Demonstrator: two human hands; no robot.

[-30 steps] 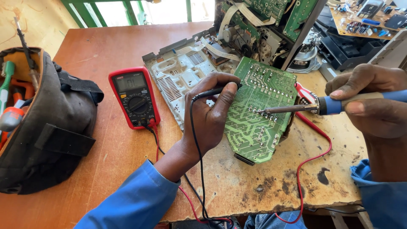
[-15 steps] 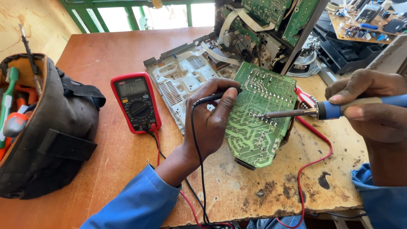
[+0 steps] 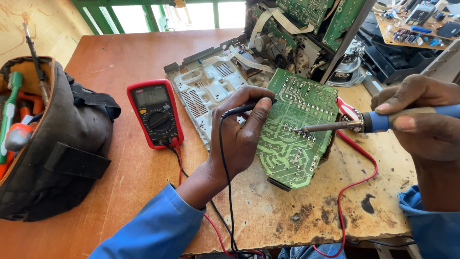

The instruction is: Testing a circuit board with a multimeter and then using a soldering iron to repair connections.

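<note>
Green board [image 3: 294, 129] stands tilted on the table [image 3: 120, 62], between both hands. Left hand [image 3: 242, 132] is closed around a black probe [image 3: 247, 108] and props the board's left edge. Right hand [image 3: 424, 122] grips a blue-handled iron [image 3: 345, 126], shaft lying level, tip at the solder side, probably touching. Red meter [image 3: 155, 112] sits left, tool bag [image 3: 52, 144] further left, open chassis [image 3: 297, 38] behind. Red lead [image 3: 357, 180] loops under the right hand.

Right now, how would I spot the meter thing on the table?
Start at the big dark tool bag on the left of the wooden table. Just right of it lies the multimeter, flat, with red and black leads at its bottom. It is the only red-edged box with a screen and dial.
</note>
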